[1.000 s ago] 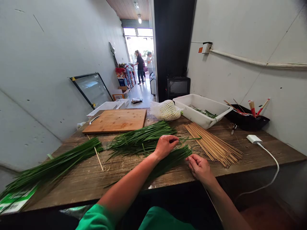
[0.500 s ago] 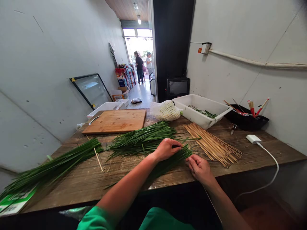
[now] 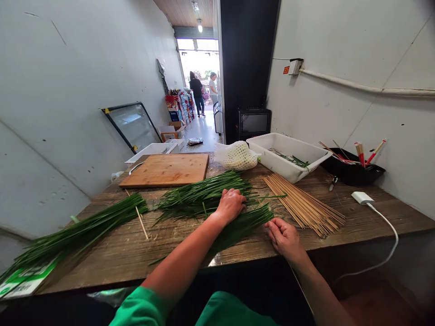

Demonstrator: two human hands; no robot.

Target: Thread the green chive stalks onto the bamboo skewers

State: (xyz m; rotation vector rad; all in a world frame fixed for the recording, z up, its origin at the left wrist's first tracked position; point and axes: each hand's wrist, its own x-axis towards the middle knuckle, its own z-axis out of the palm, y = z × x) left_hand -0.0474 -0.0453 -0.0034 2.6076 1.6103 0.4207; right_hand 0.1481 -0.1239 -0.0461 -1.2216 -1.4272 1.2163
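My left hand lies over the right end of the middle pile of garlic chives, its fingers curled down onto the stalks and the tips hidden. Lower right, my right hand is closed, thumb and forefinger pinched at the cut ends of a nearer bunch of chives. My left forearm covers part of that bunch. Just right of both hands, bamboo skewers are fanned out on the wooden table. A single chive stalk lies across their left edge.
More chives lie at the left, with a loose skewer across the table beside them. Behind stand a cutting board, a net-wrapped bundle, a white tub and a black tray. A white charger sits at right.
My left hand has moved up and left, from the near bunch's ends onto the middle pile. My right hand stays at the near bunch. The view has shifted slightly.
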